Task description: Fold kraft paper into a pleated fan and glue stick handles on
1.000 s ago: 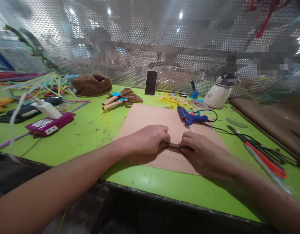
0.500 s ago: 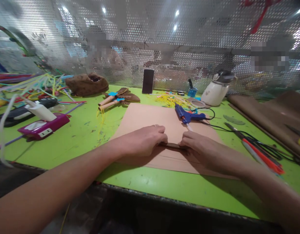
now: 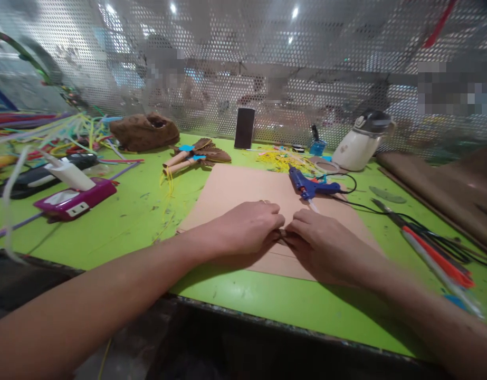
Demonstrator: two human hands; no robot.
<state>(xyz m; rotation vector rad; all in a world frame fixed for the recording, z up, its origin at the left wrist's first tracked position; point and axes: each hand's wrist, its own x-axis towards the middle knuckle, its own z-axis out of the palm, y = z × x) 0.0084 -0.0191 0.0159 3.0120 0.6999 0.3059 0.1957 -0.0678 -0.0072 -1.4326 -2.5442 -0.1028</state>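
My left hand and my right hand are close together, low over a sheet of tan paper. Both have curled fingers pinching a thin dark brown strip. Only a short bit of the strip shows between the fingertips; the hands hide the rest, and its material is unclear. A blue hot glue gun lies on the sheet just beyond my right hand, a glue stick poking out of its back.
Left are a purple power strip and coloured strands. Behind sit a brown bundle, brown leaf-like pieces with tan tubes, a phone and a white kettle. A knife and orange-handled tool lie right.
My hands have drawn closer together, so less of the brown strip shows between them. The whole view has shifted slightly, with the table's things appearing a little further right.
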